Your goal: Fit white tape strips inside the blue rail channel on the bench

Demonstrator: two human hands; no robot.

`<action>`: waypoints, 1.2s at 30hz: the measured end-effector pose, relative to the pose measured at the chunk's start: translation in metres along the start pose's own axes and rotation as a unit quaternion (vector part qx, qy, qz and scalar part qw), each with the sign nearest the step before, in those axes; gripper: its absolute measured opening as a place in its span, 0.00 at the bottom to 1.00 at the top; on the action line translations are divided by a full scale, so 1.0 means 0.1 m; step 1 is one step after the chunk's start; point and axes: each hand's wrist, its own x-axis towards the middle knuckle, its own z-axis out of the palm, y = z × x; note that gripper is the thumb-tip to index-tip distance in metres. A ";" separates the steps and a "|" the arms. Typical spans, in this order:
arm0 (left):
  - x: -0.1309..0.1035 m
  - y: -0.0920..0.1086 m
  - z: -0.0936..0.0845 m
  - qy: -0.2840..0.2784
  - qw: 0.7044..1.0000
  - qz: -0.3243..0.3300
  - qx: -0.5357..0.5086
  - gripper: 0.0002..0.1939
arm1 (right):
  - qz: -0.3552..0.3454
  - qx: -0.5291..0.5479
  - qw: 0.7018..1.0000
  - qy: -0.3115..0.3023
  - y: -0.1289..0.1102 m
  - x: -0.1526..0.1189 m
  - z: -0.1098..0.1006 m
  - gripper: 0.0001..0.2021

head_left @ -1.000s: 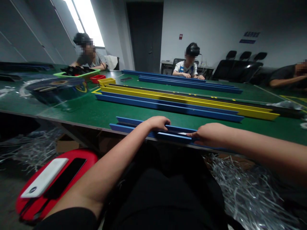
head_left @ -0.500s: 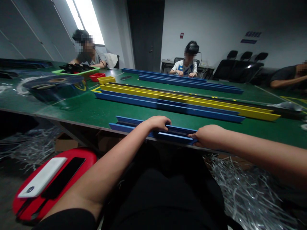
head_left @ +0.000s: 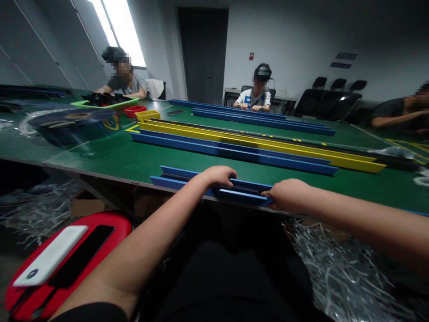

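Observation:
A short blue channel strip (head_left: 243, 195) with raised side walls lies along the near edge of the green table (head_left: 110, 158). My left hand (head_left: 221, 175) is curled over the strip's middle, fingers reaching down into the channel. At the strip's right end, my right hand (head_left: 288, 194) is closed round the end, the fingers partly hidden. Just beyond lies a longer blue channel strip (head_left: 187, 145), with a yellow channel strip (head_left: 355, 162) behind it.
More blue strips (head_left: 264, 123) lie farther back. At the left are a large roll of film (head_left: 77, 127), a yellow bin (head_left: 147, 116), a red bin (head_left: 134, 111) and a green tray (head_left: 124, 105). A red stool (head_left: 110, 250) holds two phone-like devices. Several people sit round the table.
The view has shifted slightly. Both hands stay on the short blue strip in nearly the same positions.

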 end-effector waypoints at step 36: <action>0.25 0.55 0.06 0.015 0.993 0.093 0.067 0.13 | 0.019 0.020 1.000 0.013 -0.06 -0.05 0.04 0.20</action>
